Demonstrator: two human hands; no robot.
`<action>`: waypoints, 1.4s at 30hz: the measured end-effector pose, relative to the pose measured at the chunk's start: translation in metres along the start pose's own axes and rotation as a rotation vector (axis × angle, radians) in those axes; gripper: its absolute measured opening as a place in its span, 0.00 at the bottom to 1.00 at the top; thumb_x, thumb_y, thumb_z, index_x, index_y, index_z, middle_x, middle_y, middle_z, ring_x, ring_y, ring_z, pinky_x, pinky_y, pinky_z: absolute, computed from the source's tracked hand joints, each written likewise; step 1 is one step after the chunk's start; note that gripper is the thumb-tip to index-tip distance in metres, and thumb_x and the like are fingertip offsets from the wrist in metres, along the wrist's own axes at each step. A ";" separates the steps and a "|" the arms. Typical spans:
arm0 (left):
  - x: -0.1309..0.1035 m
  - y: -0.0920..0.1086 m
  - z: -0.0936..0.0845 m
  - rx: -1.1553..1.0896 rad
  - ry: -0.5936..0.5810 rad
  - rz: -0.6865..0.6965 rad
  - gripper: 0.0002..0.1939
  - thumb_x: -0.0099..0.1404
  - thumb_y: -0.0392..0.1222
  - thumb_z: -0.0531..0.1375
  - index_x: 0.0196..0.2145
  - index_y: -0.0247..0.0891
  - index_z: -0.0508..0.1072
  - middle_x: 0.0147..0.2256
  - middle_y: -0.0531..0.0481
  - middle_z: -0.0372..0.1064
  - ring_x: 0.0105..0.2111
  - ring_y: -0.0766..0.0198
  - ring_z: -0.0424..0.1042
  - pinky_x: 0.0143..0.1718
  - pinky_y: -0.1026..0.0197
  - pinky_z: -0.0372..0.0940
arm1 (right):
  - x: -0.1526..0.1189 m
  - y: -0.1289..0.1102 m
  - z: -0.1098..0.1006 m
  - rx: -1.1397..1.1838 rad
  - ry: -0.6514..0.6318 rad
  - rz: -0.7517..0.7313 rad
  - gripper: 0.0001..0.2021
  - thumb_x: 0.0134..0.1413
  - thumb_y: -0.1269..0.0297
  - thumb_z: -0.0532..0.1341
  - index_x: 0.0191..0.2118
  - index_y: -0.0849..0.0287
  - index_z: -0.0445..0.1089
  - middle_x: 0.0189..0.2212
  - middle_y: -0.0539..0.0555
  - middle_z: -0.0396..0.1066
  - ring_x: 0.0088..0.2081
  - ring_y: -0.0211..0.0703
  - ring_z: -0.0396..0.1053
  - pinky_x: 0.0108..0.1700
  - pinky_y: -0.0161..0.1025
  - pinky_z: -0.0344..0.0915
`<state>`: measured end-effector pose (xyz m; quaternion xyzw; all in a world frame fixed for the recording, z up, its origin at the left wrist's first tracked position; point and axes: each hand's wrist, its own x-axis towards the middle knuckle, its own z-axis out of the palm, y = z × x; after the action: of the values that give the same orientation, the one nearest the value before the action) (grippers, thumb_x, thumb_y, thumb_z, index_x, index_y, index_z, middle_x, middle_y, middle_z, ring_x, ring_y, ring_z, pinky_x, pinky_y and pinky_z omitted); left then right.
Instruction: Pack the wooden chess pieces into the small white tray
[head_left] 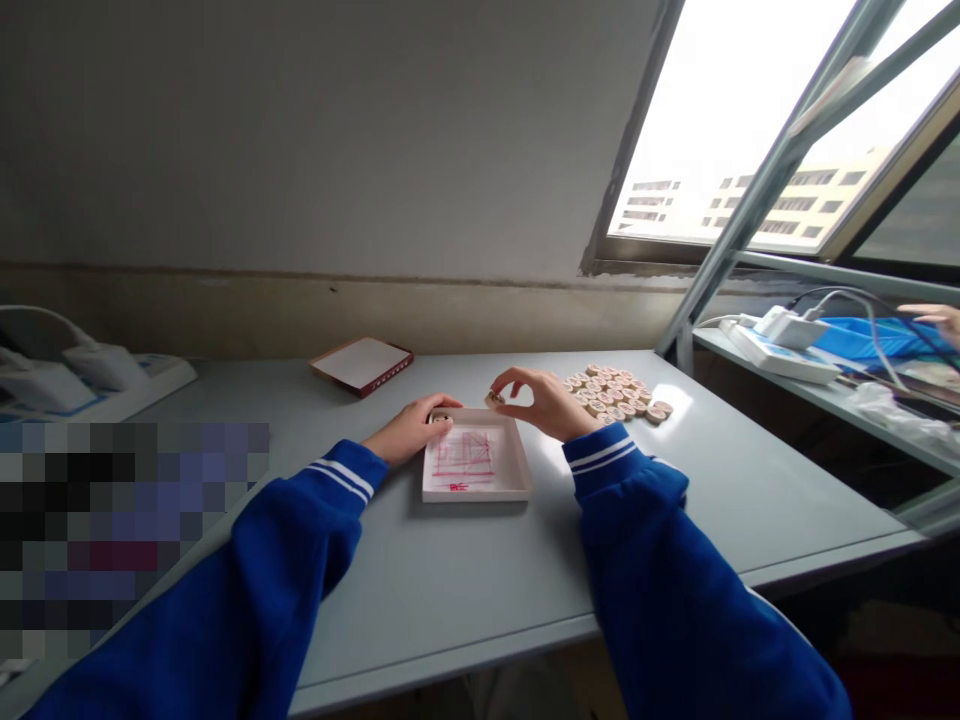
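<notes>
A shallow white box (513,494) with red lines drawn on its inside bottom stands on the desk before me. My left hand (411,428) grips it at the far left corner, fingers around the wall and thumb reaching inside. Close to that thumb, a round wooden Chinese chess piece (442,419) sits in the corner. Between thumb and forefinger of my right hand (544,402), another round wooden Chinese chess piece (495,400) is pinched just above the box's far edge. Many more Chinese chess pieces (611,390) lie grouped on the desk beyond my right wrist.
A box lid (367,362) with dark red sides lies at the back left of the grey desk (450,590). Power strips with plugs stand at the left (161,385) and on a right-hand shelf (780,350). Another person's hand (934,318) shows at the right edge.
</notes>
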<state>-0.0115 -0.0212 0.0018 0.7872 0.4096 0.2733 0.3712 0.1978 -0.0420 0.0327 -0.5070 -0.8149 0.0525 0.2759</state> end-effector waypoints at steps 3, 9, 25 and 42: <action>0.000 0.001 0.000 0.002 0.005 0.014 0.19 0.51 0.43 0.52 0.40 0.34 0.67 0.40 0.48 0.68 0.41 0.59 0.66 0.43 0.61 0.60 | 0.000 -0.008 0.014 0.168 -0.088 -0.113 0.09 0.45 0.69 0.61 0.35 0.58 0.64 0.32 0.49 0.68 0.31 0.33 0.66 0.35 0.32 0.60; 0.003 -0.004 0.000 0.017 0.014 0.029 0.19 0.53 0.45 0.52 0.41 0.34 0.67 0.43 0.46 0.67 0.45 0.58 0.64 0.48 0.60 0.57 | 0.001 -0.012 0.036 0.173 -0.096 -0.196 0.04 0.46 0.74 0.59 0.32 0.62 0.64 0.35 0.53 0.62 0.30 0.31 0.65 0.35 0.30 0.62; 0.006 -0.002 0.007 0.177 0.112 -0.048 0.21 0.47 0.50 0.60 0.36 0.34 0.70 0.39 0.45 0.66 0.41 0.55 0.66 0.44 0.58 0.60 | -0.017 0.026 -0.031 -0.508 -0.214 0.303 0.06 0.42 0.66 0.63 0.30 0.55 0.74 0.34 0.53 0.71 0.34 0.43 0.68 0.36 0.37 0.61; 0.004 -0.002 0.006 0.151 0.090 -0.011 0.23 0.49 0.51 0.59 0.39 0.31 0.69 0.41 0.42 0.65 0.43 0.54 0.65 0.47 0.55 0.59 | -0.003 -0.007 0.007 0.164 -0.074 -0.140 0.10 0.43 0.70 0.62 0.34 0.59 0.65 0.31 0.50 0.69 0.32 0.34 0.66 0.35 0.32 0.60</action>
<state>-0.0057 -0.0191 -0.0022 0.7976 0.4496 0.2747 0.2937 0.1893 -0.0468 0.0277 -0.4222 -0.8509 0.1185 0.2892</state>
